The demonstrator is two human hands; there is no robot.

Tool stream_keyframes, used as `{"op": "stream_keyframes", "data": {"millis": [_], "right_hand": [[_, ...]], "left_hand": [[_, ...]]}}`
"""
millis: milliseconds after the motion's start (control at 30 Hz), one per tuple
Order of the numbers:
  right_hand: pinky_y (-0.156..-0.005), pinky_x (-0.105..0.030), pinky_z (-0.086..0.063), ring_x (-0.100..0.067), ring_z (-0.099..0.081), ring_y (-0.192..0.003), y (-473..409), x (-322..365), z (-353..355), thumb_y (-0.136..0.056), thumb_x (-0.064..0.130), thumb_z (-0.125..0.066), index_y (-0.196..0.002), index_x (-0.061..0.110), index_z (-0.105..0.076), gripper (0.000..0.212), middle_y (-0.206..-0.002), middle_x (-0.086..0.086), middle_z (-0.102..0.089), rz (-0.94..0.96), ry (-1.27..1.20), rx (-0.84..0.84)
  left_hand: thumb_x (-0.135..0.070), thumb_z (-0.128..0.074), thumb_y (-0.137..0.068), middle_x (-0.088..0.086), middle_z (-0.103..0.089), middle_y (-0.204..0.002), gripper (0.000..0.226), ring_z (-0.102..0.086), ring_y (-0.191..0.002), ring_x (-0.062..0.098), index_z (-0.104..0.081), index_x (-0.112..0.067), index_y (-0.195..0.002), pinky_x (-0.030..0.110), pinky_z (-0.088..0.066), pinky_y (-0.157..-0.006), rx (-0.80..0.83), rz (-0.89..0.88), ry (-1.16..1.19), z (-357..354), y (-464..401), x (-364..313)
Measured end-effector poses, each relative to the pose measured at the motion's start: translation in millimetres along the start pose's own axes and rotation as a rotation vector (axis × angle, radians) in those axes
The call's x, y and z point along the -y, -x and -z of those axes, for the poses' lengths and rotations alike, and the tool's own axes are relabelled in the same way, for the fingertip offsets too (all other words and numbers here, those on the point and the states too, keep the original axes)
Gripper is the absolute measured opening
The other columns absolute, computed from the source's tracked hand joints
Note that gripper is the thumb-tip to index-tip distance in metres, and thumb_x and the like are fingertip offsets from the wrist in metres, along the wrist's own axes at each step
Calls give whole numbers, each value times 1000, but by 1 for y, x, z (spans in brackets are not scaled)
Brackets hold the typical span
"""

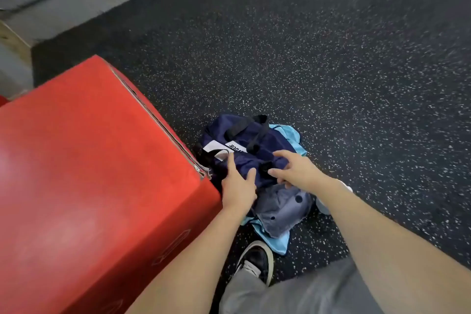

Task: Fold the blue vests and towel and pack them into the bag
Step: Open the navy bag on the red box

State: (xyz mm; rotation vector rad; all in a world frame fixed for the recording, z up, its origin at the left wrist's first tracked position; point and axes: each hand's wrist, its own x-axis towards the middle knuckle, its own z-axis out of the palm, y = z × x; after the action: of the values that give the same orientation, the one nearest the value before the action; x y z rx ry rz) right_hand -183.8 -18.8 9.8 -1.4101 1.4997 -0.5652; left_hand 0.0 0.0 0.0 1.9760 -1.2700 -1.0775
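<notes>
Grey trouser leg (305, 293) and black shoe (257, 260) sit at six o'clock. Left hand (238, 190) rests on the navy bag (254, 145), fingers extended, gripping nothing. Right hand (295, 169), at its three o'clock, curls its fingers into the bag's fabric. Light blue vests (280, 239) and a grey-blue towel (280, 211) lie under the bag, beside the red box (89, 173) at nine o'clock.

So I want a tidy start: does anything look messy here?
Yes. The navy bag sits slumped on crumpled clothes: a light blue vest pokes out behind, and a grey-blue cloth lies bunched in front, unfolded.
</notes>
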Motion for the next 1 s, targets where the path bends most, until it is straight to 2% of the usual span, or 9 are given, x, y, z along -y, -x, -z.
{"op": "stream_keyframes", "data": {"millis": [133,233,300,500,633,700,800,900,1000], "right_hand": [[-52,-20,-49,-7,-62,-51,-12,-5,-8,-91,31,-74,-134,28,-56,47,-70,-3,-73,-44,85,86],[-53,-18,-49,-9,-61,-56,-16,-12,-8,-91,27,-73,-113,21,-68,23,-67,3,-68,-37,156,89],[-50,-11,-43,-8,-60,-57,-15,-12,-7,-91,24,-73,-98,26,-71,7,-64,7,-64,-29,178,60],[-57,-17,-48,-9,-63,-63,-17,-5,-10,-92,19,-70,-80,31,-70,17,-71,-1,-72,-1,127,-44],[-65,-24,-50,-11,-57,-64,-15,6,-2,-93,13,-68,-81,19,-71,14,-68,-4,-68,47,76,-105],[-70,-28,-52,-6,-57,-63,-12,18,3,-93,10,-67,-82,14,-70,13,-70,-5,-69,89,58,-133],[-65,-18,-46,3,-57,-59,-6,40,14,-94,13,-67,-80,21,-70,17,-66,8,-67,159,49,-197],[-77,-34,-54,-14,-68,-74,-1,66,32,-93,18,-68,-79,28,-71,17,-71,8,-70,220,12,-274],[-79,-37,-51,-10,-64,-70,4,105,50,-93,18,-67,-80,25,-70,16,-73,7,-71,280,-15,-332]], "left_hand": [[-23,-59,-99,20,-70,-87,43,-58,-38,14,-44,-24,-140,24,-46,-39,-4,115,38,-1,-8,-8],[-11,-52,-102,20,-67,-79,12,-61,-43,18,-58,-10,-113,21,-40,-35,-31,132,97,-1,-8,-7],[-2,-48,-101,20,-61,-78,13,-60,-51,22,-60,-4,-97,18,-39,-36,-50,113,139,1,-7,-9],[-7,-53,-99,24,-70,-89,21,-68,-59,15,-61,-10,-80,19,-51,-51,-92,59,145,8,-13,-17],[-11,-62,-92,-2,-71,-71,14,-71,-80,22,-61,-25,-88,37,-57,-83,-110,-22,82,10,-8,-20],[-12,-64,-91,-8,-68,-66,16,-71,-81,21,-61,-27,-88,42,-57,-85,-135,-44,118,14,-4,-27],[-12,-64,-93,-11,-67,-64,13,-72,-77,15,-62,-24,-88,40,-57,-86,-185,-105,187,24,1,-50],[-10,-63,-94,-11,-68,-66,19,-72,-73,6,-61,-26,-84,39,-57,-84,-210,-217,266,39,5,-86],[-11,-62,-95,-8,-70,-72,14,-72,-74,7,-66,-23,-87,38,-58,-81,-255,-294,327,61,3,-128]]}}
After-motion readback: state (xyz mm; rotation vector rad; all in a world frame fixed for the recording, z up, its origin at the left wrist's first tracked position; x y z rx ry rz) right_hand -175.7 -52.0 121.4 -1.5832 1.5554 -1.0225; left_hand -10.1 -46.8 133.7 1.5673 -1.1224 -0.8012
